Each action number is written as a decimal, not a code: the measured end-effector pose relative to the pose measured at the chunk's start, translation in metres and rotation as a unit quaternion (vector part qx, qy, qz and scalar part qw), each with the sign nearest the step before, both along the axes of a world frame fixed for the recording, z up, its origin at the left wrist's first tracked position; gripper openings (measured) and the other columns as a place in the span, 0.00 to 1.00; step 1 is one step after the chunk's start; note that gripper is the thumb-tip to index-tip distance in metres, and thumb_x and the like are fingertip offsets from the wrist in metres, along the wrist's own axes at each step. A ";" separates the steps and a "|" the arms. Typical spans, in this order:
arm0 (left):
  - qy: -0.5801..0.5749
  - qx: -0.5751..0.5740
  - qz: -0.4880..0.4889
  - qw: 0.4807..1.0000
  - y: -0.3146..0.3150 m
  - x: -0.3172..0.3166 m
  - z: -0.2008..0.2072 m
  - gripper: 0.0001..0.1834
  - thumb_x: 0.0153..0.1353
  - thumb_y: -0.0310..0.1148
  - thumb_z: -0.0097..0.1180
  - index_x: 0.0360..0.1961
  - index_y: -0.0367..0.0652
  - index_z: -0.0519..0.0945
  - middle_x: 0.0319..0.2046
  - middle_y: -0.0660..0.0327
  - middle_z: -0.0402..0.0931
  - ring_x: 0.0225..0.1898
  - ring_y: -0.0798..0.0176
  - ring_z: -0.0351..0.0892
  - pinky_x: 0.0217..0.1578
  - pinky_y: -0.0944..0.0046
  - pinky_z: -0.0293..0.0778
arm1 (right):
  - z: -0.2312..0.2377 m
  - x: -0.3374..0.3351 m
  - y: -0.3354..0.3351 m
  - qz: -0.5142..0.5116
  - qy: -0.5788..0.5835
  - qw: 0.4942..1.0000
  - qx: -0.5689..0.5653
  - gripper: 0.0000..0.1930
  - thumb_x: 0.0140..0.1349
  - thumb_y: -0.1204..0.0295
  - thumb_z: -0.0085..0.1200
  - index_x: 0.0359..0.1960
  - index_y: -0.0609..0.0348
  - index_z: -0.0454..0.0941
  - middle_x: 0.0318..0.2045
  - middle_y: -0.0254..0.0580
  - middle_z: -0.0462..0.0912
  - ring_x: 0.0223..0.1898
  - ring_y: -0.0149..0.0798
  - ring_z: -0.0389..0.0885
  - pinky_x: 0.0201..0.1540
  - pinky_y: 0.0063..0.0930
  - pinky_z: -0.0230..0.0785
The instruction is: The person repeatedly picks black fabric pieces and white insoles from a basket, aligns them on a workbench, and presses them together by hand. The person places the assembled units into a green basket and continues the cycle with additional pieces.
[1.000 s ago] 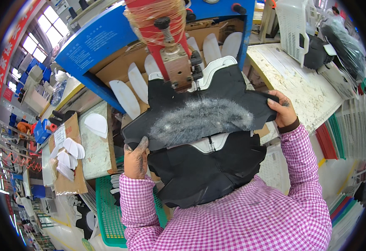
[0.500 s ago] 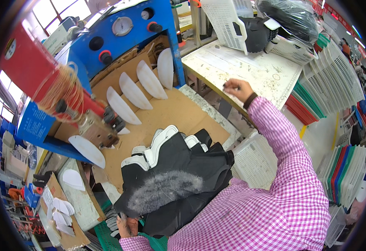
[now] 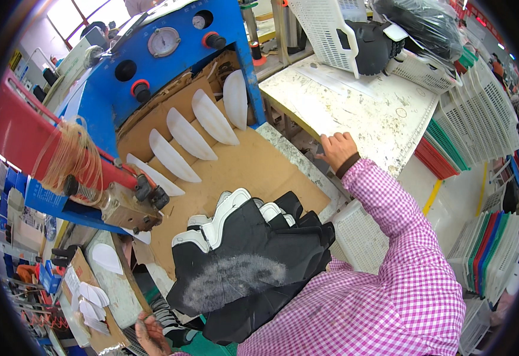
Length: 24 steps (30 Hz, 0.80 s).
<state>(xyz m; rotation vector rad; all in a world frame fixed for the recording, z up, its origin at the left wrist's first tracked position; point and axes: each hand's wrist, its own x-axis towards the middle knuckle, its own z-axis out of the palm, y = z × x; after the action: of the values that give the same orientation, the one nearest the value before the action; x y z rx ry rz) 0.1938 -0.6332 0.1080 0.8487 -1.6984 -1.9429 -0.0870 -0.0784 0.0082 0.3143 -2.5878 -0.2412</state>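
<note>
A pile of black shoe-upper pieces (image 3: 244, 255) with white-trimmed edges lies in front of me against my checked smock. A greyish rough patch marks the top piece. My left hand (image 3: 151, 337) is beside the pile's lower left, fingers extended and apart, nothing visible in them. Close to it are stacked black-and-white pieces (image 3: 170, 320) in a green basket (image 3: 203, 345). My right hand (image 3: 337, 151) is raised near the edge of the white table, fingers curled; what they hold, if anything, I cannot make out. White half-moon pieces (image 3: 174, 155) stand in a row on the cardboard.
A blue machine (image 3: 182, 56) with a gauge and knobs stands ahead; its red arm (image 3: 40, 136) with a metal head reaches in at left. The white table (image 3: 360, 110) bears white baskets (image 3: 324, 35). Stacked crates (image 3: 473, 118) stand at right. White pieces (image 3: 93, 296) lie at lower left.
My left hand has left the pile's lower corner and moved left. My right hand has dropped slightly. The red arm has shifted left in view, showing more of the leftmost standing half-moon piece.
</note>
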 end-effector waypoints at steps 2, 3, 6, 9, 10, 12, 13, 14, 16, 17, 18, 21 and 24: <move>0.017 -0.034 0.019 0.999 0.000 -0.003 0.013 0.22 0.65 0.42 0.51 0.52 0.35 0.70 0.28 0.59 0.77 0.28 0.66 0.76 0.28 0.68 0.73 | 0.007 0.017 0.003 0.030 0.076 0.997 0.011 0.05 0.51 0.70 0.54 0.27 0.55 0.72 0.20 0.35 0.72 0.29 0.38 0.72 0.35 0.31 0.63; 0.030 -0.048 0.014 0.998 0.001 -0.005 0.020 0.23 0.65 0.42 0.51 0.52 0.35 0.70 0.28 0.59 0.77 0.28 0.66 0.76 0.28 0.69 0.73 | 0.014 0.024 0.005 0.039 0.101 0.994 0.006 0.03 0.48 0.75 0.51 0.26 0.55 0.71 0.21 0.36 0.70 0.30 0.37 0.71 0.33 0.30 0.65; 0.072 -0.079 -0.085 0.991 0.018 -0.019 0.040 0.23 0.64 0.40 0.51 0.53 0.33 0.69 0.30 0.56 0.78 0.27 0.66 0.76 0.28 0.66 0.74 | 0.044 0.045 0.016 0.074 0.144 0.982 -0.095 0.03 0.51 0.77 0.53 0.28 0.56 0.74 0.23 0.38 0.76 0.29 0.39 0.77 0.30 0.31 0.72; 0.080 -0.115 -0.151 0.979 0.050 -0.035 0.059 0.28 0.62 0.40 0.54 0.57 0.31 0.66 0.34 0.55 0.79 0.29 0.68 0.76 0.31 0.69 0.73 | 0.087 0.074 0.028 0.104 0.102 0.937 -0.318 0.06 0.53 0.81 0.56 0.32 0.60 0.76 0.26 0.40 0.80 0.27 0.34 0.79 0.29 0.25 0.73; 0.091 -0.128 -0.189 0.969 0.062 -0.040 0.065 0.32 0.60 0.40 0.56 0.58 0.29 0.64 0.38 0.53 0.79 0.32 0.67 0.77 0.33 0.70 0.73 | 0.101 0.085 0.030 0.123 0.073 0.902 -0.408 0.07 0.53 0.82 0.57 0.33 0.61 0.76 0.26 0.38 0.80 0.26 0.31 0.79 0.29 0.22 0.73; 0.131 -0.096 -0.275 0.948 0.085 -0.052 0.074 0.34 0.57 0.36 0.59 0.60 0.28 0.62 0.45 0.46 0.76 0.37 0.65 0.77 0.36 0.69 0.74 | 0.127 0.107 0.033 0.163 -0.101 0.721 -0.666 0.05 0.56 0.80 0.57 0.34 0.63 0.76 0.27 0.38 0.80 0.27 0.27 0.78 0.31 0.20 0.74; 0.123 -0.095 -0.303 0.940 0.097 -0.056 0.076 0.35 0.57 0.37 0.60 0.61 0.29 0.61 0.48 0.45 0.74 0.40 0.63 0.77 0.39 0.68 0.74 | 0.138 0.116 0.033 0.173 -0.146 0.682 -0.696 0.06 0.56 0.79 0.57 0.35 0.63 0.75 0.28 0.37 0.80 0.27 0.27 0.78 0.30 0.19 0.74; 0.134 -0.104 -0.350 0.921 0.108 -0.061 0.078 0.37 0.56 0.40 0.62 0.62 0.33 0.61 0.51 0.44 0.72 0.43 0.60 0.77 0.40 0.68 0.74 | 0.145 0.123 0.028 0.224 -0.177 0.627 -0.725 0.08 0.56 0.78 0.58 0.36 0.63 0.74 0.29 0.38 0.80 0.27 0.28 0.79 0.30 0.19 0.75; 0.159 -0.101 -0.441 0.878 0.124 -0.068 0.082 0.49 0.49 0.48 0.66 0.66 0.39 0.56 0.61 0.44 0.63 0.54 0.55 0.71 0.49 0.61 0.69 | 0.151 0.134 0.010 0.285 -0.219 0.554 -0.751 0.10 0.55 0.76 0.59 0.37 0.63 0.74 0.30 0.40 0.80 0.28 0.31 0.80 0.30 0.22 0.76; 0.187 -0.065 -0.477 0.856 0.131 -0.072 0.081 0.54 0.46 0.50 0.68 0.68 0.40 0.51 0.64 0.46 0.57 0.59 0.53 0.66 0.54 0.58 0.65 | 0.151 0.137 -0.005 0.277 -0.235 0.526 -0.769 0.10 0.55 0.75 0.60 0.38 0.63 0.74 0.30 0.41 0.81 0.29 0.31 0.80 0.30 0.23 0.77; 0.212 0.008 -0.476 0.853 0.139 -0.077 0.080 0.54 0.47 0.50 0.67 0.68 0.40 0.50 0.65 0.45 0.55 0.62 0.52 0.62 0.57 0.58 0.62 | 0.150 0.140 -0.020 0.291 -0.253 0.488 -0.783 0.11 0.55 0.75 0.60 0.38 0.63 0.74 0.30 0.42 0.81 0.29 0.32 0.81 0.31 0.24 0.77; 0.303 -0.179 -0.495 0.795 0.155 -0.084 0.078 0.44 0.55 0.46 0.58 0.68 0.40 0.51 0.66 0.49 0.54 0.66 0.55 0.55 0.63 0.59 0.54 | 0.147 0.145 -0.065 0.309 -0.382 0.422 -0.762 0.11 0.55 0.76 0.60 0.40 0.63 0.75 0.30 0.42 0.81 0.29 0.33 0.81 0.32 0.25 0.77; 0.305 -0.187 -0.461 0.812 0.156 -0.084 0.082 0.28 0.66 0.39 0.45 0.65 0.41 0.58 0.61 0.57 0.63 0.63 0.64 0.61 0.62 0.64 0.58 | 0.143 0.144 -0.106 0.292 -0.453 0.379 -0.752 0.08 0.55 0.77 0.60 0.36 0.62 0.76 0.30 0.38 0.81 0.28 0.31 0.81 0.33 0.23 0.76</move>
<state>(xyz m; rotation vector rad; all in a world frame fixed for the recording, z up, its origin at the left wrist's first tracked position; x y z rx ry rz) 0.1101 -0.4775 0.1904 -0.8507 -2.0903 -1.9113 0.0574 -0.1841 0.1515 0.6199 -1.8845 2.9893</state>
